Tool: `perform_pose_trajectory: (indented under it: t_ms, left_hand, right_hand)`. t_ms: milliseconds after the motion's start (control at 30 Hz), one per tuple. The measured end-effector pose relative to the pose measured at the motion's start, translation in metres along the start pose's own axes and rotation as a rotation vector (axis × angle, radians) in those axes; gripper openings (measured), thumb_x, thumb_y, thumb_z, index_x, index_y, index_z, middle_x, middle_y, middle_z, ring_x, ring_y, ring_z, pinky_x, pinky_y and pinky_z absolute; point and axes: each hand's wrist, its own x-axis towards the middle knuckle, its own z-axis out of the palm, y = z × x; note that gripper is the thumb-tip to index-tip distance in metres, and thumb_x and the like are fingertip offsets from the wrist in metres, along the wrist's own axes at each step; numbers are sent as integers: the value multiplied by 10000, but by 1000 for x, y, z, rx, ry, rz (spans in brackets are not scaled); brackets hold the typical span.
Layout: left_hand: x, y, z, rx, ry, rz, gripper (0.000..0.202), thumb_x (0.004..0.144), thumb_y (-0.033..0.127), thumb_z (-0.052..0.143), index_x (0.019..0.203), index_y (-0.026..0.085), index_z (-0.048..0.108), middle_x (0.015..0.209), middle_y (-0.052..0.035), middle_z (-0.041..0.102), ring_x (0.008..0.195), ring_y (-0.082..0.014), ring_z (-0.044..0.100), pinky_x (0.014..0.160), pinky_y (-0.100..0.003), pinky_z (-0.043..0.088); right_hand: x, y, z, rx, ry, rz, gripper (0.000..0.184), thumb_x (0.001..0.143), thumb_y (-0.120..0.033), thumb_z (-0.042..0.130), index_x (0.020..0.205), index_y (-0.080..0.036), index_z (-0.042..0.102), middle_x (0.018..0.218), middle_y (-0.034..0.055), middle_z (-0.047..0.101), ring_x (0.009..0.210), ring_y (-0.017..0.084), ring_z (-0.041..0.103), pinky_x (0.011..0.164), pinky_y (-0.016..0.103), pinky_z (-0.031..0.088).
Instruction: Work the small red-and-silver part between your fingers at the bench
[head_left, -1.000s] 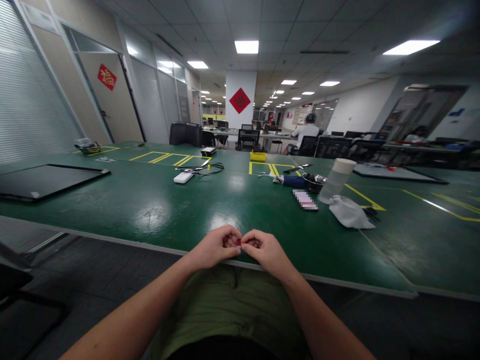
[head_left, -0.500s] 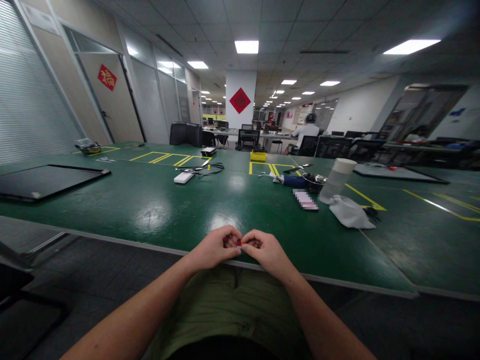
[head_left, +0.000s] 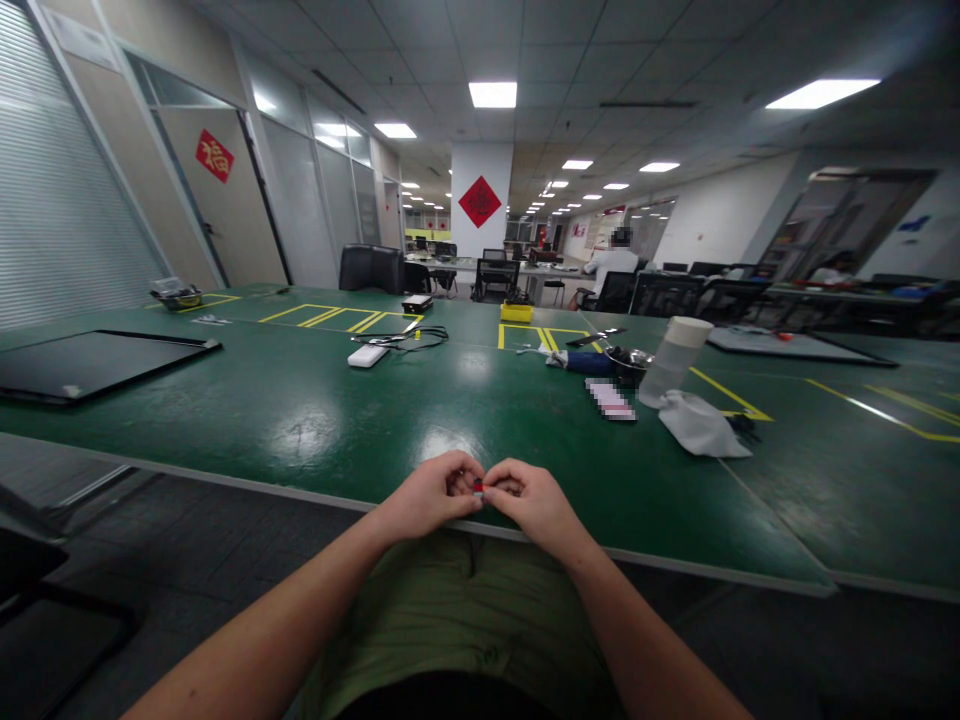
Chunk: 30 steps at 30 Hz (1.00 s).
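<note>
Head view: both hands meet at the near edge of the green table point(head_left: 300, 420). The left hand point(head_left: 431, 497) and right hand point(head_left: 532, 500) are curled, with thumb and fingertips of each closed on a small red part point(head_left: 478, 488). The part is pinched between the two hands, just above the table edge; it is too small to identify. Farther back on the right stand a bottle point(head_left: 673, 360), a white cloth point(head_left: 701, 425) just beside it, and a metal bowl point(head_left: 628, 362). A white box point(head_left: 367, 355) lies centre-left and a black board point(head_left: 82, 362) far left. A person point(head_left: 611, 265) sits at a distant desk.
</note>
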Motion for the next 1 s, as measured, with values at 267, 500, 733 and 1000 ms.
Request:
perform_pose_trajectory:
  t_ms: [267, 500, 733, 1000]
  left_hand:
    - [1, 1, 0, -23, 6, -1, 260, 743, 268, 658, 953, 146, 564, 746, 2, 566, 668, -97, 527, 614, -206, 430]
    - [1, -2, 1, -62, -8, -18, 236, 743, 196, 626, 964, 152, 553, 726, -3, 599, 650, -104, 564, 592, -198, 419]
    - [1, 1, 0, -88, -9, 9, 222, 737, 144, 599, 956, 146, 560, 744, -5, 609, 639, -86, 555, 606, -193, 421]
    - [2, -1, -1, -117, 3, 31, 227, 737, 118, 572, 962, 143, 560, 783, -18, 612, 679, -93, 560, 625, -201, 419]
  right_hand:
    - [1, 8, 1, 51, 4, 12, 135, 737, -228, 622, 845, -153, 651, 783, 32, 684, 711, 155, 639, 655, 249, 488]
    - [2, 9, 1, 85, -6, 25, 130, 735, -229, 630, 840, -153, 642, 736, 27, 676, 685, 158, 647, 629, 248, 489]
    - [1, 7, 1, 86, 31, 7, 125, 734, -237, 640, 829, -156, 630, 757, 22, 653, 700, 159, 641, 648, 261, 495]
    - [2, 5, -1, -13, 75, -68, 99, 738, -207, 633, 824, -167, 660, 822, 23, 638, 731, 147, 613, 670, 252, 480]
